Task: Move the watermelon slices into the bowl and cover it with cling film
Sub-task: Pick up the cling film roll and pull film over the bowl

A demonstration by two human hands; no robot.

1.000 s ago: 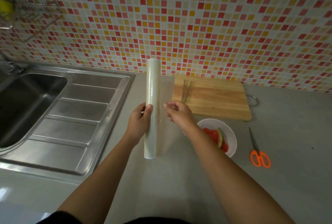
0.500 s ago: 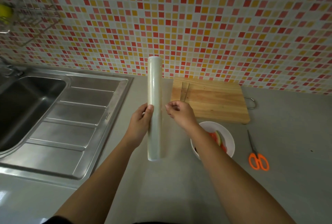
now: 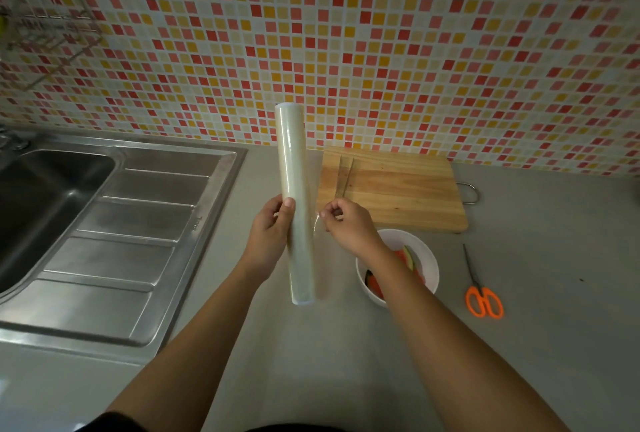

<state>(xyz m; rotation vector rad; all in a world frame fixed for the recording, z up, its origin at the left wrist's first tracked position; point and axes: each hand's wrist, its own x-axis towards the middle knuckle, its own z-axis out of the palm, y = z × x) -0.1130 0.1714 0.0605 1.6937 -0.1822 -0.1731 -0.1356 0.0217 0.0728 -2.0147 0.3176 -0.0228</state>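
Left hand [image 3: 268, 234] wraps cling film roll [image 3: 296, 203], upright above worktop [image 3: 554, 345]. Right hand [image 3: 348, 227] pinches loose film edge beside roll. Watermelon slices [image 3: 408, 258] sit in white bowl [image 3: 427, 260], below right forearm, near cutting board [image 3: 398, 189].

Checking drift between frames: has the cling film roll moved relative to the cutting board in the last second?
Cannot tell. The cling film roll stays just left of the cutting board edge throughout, upright in the left hand; the small shifts match head-camera motion.

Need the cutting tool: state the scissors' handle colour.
Bright orange handles on the scissors, clearest in the head view.
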